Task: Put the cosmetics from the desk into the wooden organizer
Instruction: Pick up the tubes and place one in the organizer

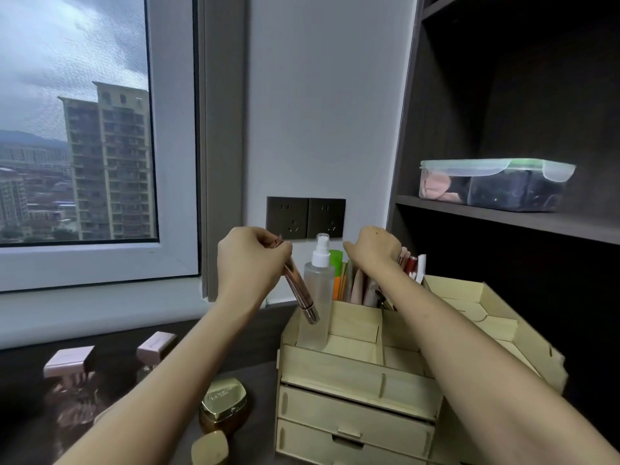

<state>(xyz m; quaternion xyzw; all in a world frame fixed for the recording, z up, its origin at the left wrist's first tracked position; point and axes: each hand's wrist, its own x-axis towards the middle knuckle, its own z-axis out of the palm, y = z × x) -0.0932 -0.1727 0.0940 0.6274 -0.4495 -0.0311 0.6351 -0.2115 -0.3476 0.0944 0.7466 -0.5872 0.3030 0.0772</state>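
Note:
My left hand (250,260) grips a slim rose-gold cosmetic tube (300,293), which hangs tilted just above the left front of the wooden organizer (352,374). My right hand (372,250) reaches over the organizer's back compartments, its fingers down among upright tubes and brushes (407,261); whether it holds one is hidden. A frosted spray bottle (318,290) stands in the organizer's left compartment, with a green-capped orange bottle (336,270) behind it. On the desk remain two pink-capped bottles (68,364) (156,345), a gold jar (226,402) and a small gold cap (209,448).
The organizer has two drawers in front (355,431) and stands against a dark shelf unit. A clear lidded box (496,182) sits on the shelf at right. Wall sockets (305,216) are behind the hands. A window fills the left.

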